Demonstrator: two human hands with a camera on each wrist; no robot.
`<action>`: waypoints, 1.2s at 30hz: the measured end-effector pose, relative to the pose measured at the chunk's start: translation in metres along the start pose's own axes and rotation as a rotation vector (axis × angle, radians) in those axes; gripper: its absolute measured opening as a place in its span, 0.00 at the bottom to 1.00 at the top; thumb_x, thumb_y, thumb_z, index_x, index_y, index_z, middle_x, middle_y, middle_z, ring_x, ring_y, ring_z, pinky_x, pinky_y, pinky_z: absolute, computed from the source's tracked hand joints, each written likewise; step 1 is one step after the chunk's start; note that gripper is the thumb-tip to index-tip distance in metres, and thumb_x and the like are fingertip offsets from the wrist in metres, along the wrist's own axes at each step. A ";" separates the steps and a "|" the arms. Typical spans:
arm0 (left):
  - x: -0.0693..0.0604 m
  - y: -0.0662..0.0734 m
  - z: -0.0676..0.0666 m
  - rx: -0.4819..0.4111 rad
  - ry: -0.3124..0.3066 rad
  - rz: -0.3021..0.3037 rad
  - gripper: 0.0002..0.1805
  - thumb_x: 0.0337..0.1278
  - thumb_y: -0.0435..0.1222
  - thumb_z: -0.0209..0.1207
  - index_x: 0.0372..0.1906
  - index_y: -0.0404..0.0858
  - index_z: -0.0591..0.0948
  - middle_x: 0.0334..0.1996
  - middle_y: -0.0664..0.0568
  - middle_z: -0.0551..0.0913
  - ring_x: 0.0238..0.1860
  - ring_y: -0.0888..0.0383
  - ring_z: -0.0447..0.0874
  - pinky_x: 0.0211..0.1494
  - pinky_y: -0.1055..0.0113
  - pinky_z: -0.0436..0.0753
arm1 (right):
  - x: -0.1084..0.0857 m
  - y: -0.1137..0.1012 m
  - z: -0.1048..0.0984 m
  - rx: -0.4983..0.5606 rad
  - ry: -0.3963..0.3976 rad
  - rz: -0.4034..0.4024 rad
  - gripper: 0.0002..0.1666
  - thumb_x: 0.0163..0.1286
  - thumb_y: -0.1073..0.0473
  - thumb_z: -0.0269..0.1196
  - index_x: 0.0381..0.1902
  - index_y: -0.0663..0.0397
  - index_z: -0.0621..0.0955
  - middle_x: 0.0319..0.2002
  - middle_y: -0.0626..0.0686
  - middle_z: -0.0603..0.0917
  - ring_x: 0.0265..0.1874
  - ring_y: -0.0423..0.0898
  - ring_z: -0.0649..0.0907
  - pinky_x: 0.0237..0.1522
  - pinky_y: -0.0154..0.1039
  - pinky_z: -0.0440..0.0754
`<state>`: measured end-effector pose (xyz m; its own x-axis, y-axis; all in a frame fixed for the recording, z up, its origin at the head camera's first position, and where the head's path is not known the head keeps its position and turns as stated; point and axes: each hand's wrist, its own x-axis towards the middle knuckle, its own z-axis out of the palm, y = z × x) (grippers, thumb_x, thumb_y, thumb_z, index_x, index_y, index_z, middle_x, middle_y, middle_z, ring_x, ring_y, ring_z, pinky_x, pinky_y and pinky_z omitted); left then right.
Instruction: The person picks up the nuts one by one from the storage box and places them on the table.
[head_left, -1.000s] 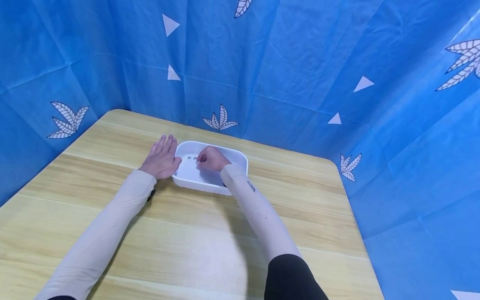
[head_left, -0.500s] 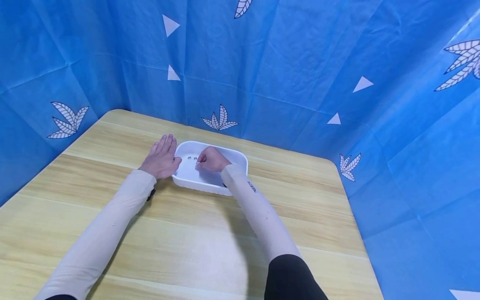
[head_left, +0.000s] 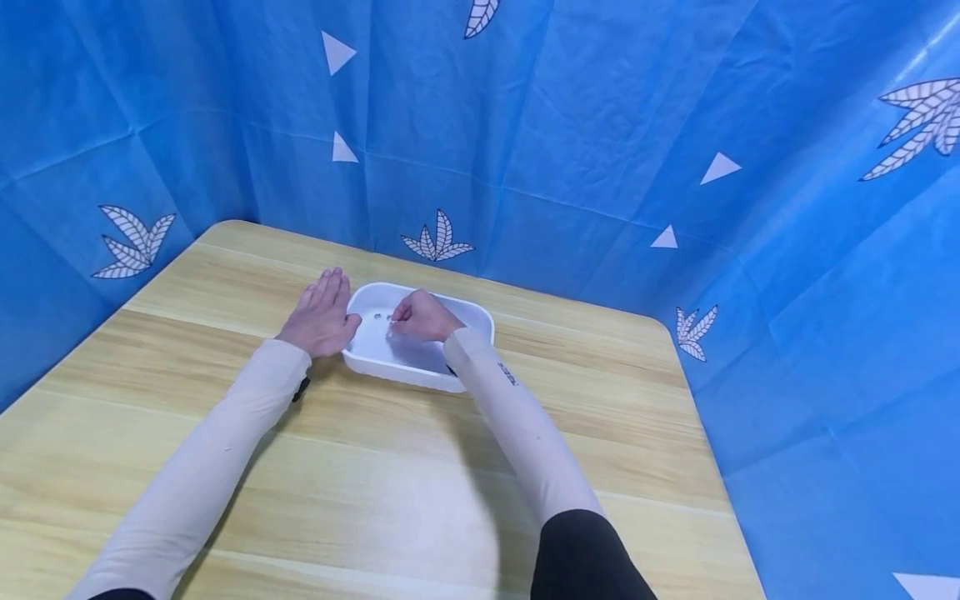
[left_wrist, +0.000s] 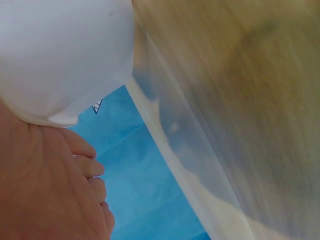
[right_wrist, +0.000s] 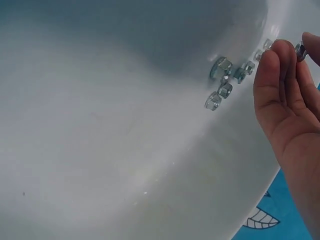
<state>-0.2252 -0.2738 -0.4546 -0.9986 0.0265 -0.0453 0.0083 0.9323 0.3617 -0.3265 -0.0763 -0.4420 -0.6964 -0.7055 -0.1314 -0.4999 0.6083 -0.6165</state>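
Observation:
A white tray (head_left: 405,372) stands toward the back of the table. My left hand (head_left: 318,317) lies with straight fingers along its left end, the thumb over the rim; in the left wrist view the palm (left_wrist: 45,175) is against the tray's outer wall. Inside the tray, my right hand (head_left: 427,317) is bent down to the floor. The right wrist view has its thumb and fingers pinching a small shiny metal nut (right_wrist: 300,52), partly covered by the fingertips. Several more flanged nuts (right_wrist: 221,68) of differing sizes lie in a loose line beside that hand, some partly behind it.
The tray rests on a light wood-grain table (head_left: 360,483). Behind and to the right hangs a blue curtain (head_left: 600,125) printed with white leaves and triangles, close to the table's far edge.
The head view has shifted very slightly. Both hands keep their places at the tray, the left against its end and the right inside over the nuts.

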 end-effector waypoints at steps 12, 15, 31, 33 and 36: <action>0.001 0.001 0.000 -0.001 -0.011 0.007 0.42 0.78 0.47 0.35 0.80 0.23 0.37 0.83 0.30 0.30 0.84 0.34 0.24 0.86 0.40 0.32 | -0.014 -0.008 -0.015 0.057 0.035 -0.031 0.08 0.68 0.62 0.70 0.43 0.60 0.89 0.42 0.57 0.92 0.35 0.42 0.85 0.33 0.28 0.83; 0.002 0.000 0.000 0.005 -0.015 0.013 0.42 0.78 0.47 0.35 0.80 0.23 0.37 0.83 0.30 0.29 0.84 0.34 0.24 0.86 0.40 0.32 | -0.015 -0.010 -0.019 0.064 0.030 -0.037 0.09 0.68 0.62 0.70 0.43 0.59 0.89 0.42 0.56 0.92 0.36 0.41 0.85 0.36 0.28 0.84; 0.000 0.003 -0.004 0.014 -0.045 0.037 0.41 0.79 0.45 0.33 0.80 0.22 0.37 0.82 0.28 0.30 0.84 0.33 0.25 0.86 0.39 0.32 | -0.028 -0.020 -0.037 0.120 0.020 -0.053 0.09 0.69 0.61 0.70 0.44 0.60 0.89 0.40 0.55 0.91 0.37 0.46 0.88 0.36 0.29 0.85; 0.000 0.003 -0.005 0.010 -0.044 0.038 0.41 0.78 0.45 0.34 0.79 0.21 0.37 0.82 0.28 0.30 0.84 0.32 0.25 0.86 0.39 0.32 | -0.030 -0.022 -0.040 0.103 0.027 -0.065 0.09 0.69 0.61 0.70 0.44 0.59 0.89 0.41 0.55 0.92 0.36 0.43 0.87 0.38 0.29 0.85; 0.000 0.002 -0.006 0.004 -0.041 0.040 0.41 0.78 0.45 0.33 0.79 0.21 0.36 0.82 0.27 0.30 0.84 0.32 0.25 0.86 0.38 0.33 | -0.035 -0.024 -0.044 0.097 0.036 -0.076 0.08 0.69 0.61 0.69 0.44 0.59 0.89 0.40 0.54 0.92 0.36 0.42 0.87 0.40 0.29 0.85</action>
<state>-0.2259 -0.2741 -0.4486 -0.9945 0.0783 -0.0693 0.0482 0.9315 0.3605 -0.3126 -0.0508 -0.3885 -0.6773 -0.7337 -0.0549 -0.5011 0.5146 -0.6957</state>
